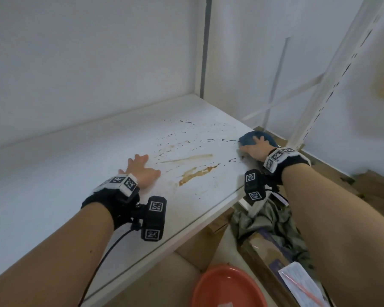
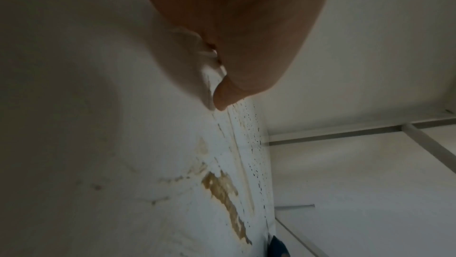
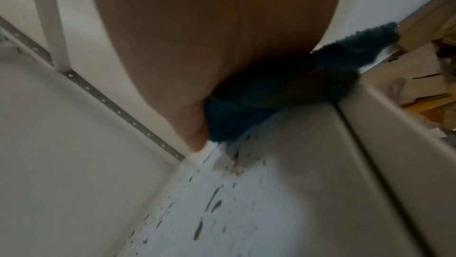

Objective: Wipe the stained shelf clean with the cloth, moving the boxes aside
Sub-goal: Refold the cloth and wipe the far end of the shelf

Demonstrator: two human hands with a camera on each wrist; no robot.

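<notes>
While right hand [image 1: 256, 148] presses bunched dark-blue cloth [image 1: 251, 138] flat-fingered onto white laminate shelf [image 1: 75, 173] at its right end, wiping step under way. Left hand [image 1: 142, 168] released, fingers spread flat on shelf, bracing beside stains. Brown smear [image 1: 197, 172] and black specks [image 1: 186, 138] lie between hands, untouched. No boxes on shelf. Next move likely calls for leftward sweep with firm pressure across smear; dried streak may need repeat passes.
</notes>
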